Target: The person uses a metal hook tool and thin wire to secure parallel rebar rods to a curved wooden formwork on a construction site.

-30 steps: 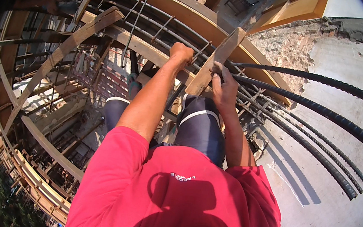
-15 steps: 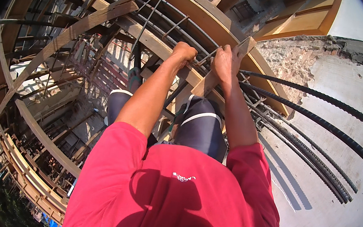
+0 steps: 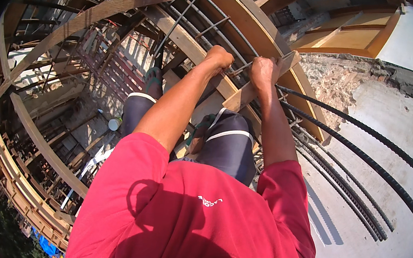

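My left hand [image 3: 218,59] is closed in a fist over the inner board [image 3: 181,37] of a wooden form, beside the steel bars. Close to its right, my right hand [image 3: 264,76] is also closed, over a short wooden crosspiece [image 3: 240,97] that spans the form. Whatever the fingers of either hand hold is hidden. Between the hands shows a thin steel cross tie [image 3: 241,68]. Long reinforcing bars [image 3: 227,32] with cross ties run inside the form, along its outer board [image 3: 241,17].
Thick ribbed bars [image 3: 363,112] stick out to the right over a pale wall surface [image 3: 366,174] with a broken brick edge [image 3: 331,80]. A slanted timber [image 3: 85,24] and other scaffold timbers stand on the left, above a deep drop. A white container [image 3: 113,124] is far below.
The view has shifted slightly, so hands and form appear a little lower and further right. Both hands stay closed at about the same places on the form.
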Available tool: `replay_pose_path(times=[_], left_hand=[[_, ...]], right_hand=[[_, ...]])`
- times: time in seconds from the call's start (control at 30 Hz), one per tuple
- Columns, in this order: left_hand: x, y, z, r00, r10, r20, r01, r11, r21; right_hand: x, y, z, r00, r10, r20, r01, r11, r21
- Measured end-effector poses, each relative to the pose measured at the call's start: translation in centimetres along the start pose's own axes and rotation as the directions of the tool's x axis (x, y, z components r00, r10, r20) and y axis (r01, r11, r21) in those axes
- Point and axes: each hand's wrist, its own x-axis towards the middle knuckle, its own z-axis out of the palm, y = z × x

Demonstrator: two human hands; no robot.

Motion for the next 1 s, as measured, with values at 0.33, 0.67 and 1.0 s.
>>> replay_pose_path(times=[0.33, 0.67, 1.0], left_hand=[[1.3, -0.7, 0.2, 1.000, 0.009, -0.023, -0.007, 0.996, 0.085], [1.8, -0.9, 0.5, 1.000, 0.018, -0.018, -0.016, 0.989, 0.148], [0.3, -0.1, 0.9, 0.984, 0.125, -0.124, -0.065, 0.913, 0.403]], right_hand=[[-0.6, -0.1, 0.3, 0.997, -0.008, -0.083, 0.011, 0.999, 0.033], [-0.3, 0.0, 1.4, 0.991, 0.054, -0.125, -0.045, 0.996, 0.079], [-1.5, 0.0, 1.3, 0.945, 0.029, -0.327, 0.087, 0.938, 0.336]])
